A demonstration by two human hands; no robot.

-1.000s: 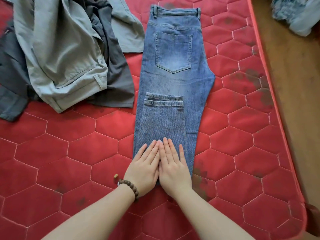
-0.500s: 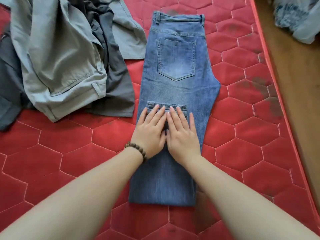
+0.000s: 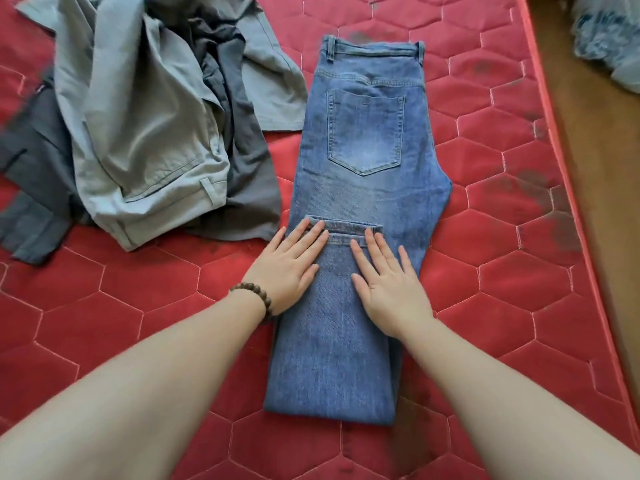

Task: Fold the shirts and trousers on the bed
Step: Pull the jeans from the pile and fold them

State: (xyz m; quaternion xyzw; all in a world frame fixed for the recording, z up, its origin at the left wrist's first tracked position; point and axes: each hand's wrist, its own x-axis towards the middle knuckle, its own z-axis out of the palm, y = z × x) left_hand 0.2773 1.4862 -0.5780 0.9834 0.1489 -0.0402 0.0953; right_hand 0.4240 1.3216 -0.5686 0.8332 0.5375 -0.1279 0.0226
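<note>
Blue jeans (image 3: pixel 367 188) lie lengthwise on the red quilted bed (image 3: pixel 138 306), back pocket up, with the legs folded up so the hems sit just below the seat. My left hand (image 3: pixel 289 266) lies flat on the folded legs' left edge, a bead bracelet on its wrist. My right hand (image 3: pixel 389 284) presses flat on the folded legs' right side, fingertips at the hems. Both hands have straight fingers and hold nothing.
A rumpled heap of light grey trousers (image 3: pixel 145 140) and dark grey clothing (image 3: pixel 242 174) lies to the left of the jeans. The bed's right edge (image 3: pixel 568 168) borders a wooden floor (image 3: pixel 602 140), where a bluish bundle (image 3: pixel 609 39) sits at top right.
Both hands slid up the folded jeans legs from the fold near me to the hems, then spread apart toward the two sides. The jeans stay in place.
</note>
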